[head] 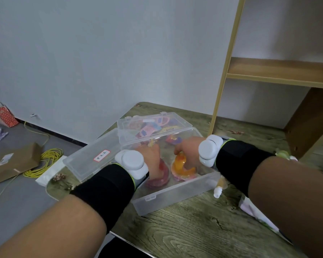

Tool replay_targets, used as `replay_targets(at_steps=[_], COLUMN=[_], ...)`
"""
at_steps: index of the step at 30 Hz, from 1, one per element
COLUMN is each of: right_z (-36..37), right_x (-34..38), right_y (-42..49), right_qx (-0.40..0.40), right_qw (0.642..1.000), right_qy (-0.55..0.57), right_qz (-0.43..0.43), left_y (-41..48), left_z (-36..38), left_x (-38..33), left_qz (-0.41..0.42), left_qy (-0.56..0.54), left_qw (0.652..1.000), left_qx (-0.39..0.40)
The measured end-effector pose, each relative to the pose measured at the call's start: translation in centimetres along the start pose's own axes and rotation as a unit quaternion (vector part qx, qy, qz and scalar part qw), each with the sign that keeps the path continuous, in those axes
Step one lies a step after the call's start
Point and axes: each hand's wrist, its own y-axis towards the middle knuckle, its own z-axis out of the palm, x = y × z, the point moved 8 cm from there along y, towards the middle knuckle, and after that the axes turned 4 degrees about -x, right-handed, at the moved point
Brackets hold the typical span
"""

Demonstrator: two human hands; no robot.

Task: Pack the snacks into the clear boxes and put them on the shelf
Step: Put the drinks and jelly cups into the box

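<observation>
An open clear box [175, 194] stands on the wooden table, its lid [93, 157] folded back to the left with a red-edged label on it. Both my hands are inside the box. My left hand [152, 161] presses on a red snack pouch [160, 178] at the box bottom. My right hand [189, 151] grips an orange snack pouch [183, 167] beside the red one. Behind stands a second clear box [153, 125], closed and filled with several colourful snacks. A wooden shelf [280, 71] rises at the right.
A small spouted pouch [219, 187] lies on the table right of the open box, and a white packet [257, 215] shows under my right forearm. On the floor at left lie a brown paper bag [13, 162], a yellow cable coil [47, 161] and a red dotted bag [6, 116].
</observation>
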Motion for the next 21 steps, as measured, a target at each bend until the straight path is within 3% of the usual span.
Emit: replay_targets(at_steps=[3,10,13,16,18,21], right_z=[0.0,-0.8,-3.6,-5.7,-4.9,-1.6], right_x=[0.5,-0.2,-2.1,-6.3,-9.8,-13.2], right_y=[0.2,-1.1,-2.7,-5.1,-6.3,-5.9], right_qx=[0.002,-0.044,-0.162,-0.292,-0.312,-0.256], right_qw=[1.0,0.997,0.971,0.91,0.887,0.895], right_qy=[-0.021,0.069,0.169,0.264,0.276,0.261], right_qz=[-0.002,0.014,0.053,0.134,0.2,0.257], left_y=[0.1,-0.1,-0.1,0.3,0.8,1.6], left_z=[0.3,-0.3,-2.1,-4.5,-5.9,-6.8], left_x=[-0.1,-0.1,0.2,0.2,-0.8,-2.2], left_qz=[0.003,0.014,-0.003,-0.007,-0.001,0.016], left_qy=[0.004,-0.015,-0.078,-0.166,-0.207,-0.219], left_qw=[0.999,0.998,0.997,0.979,0.96,0.949], left_qx=[0.036,0.053,-0.014,-0.119,-0.189,-0.227])
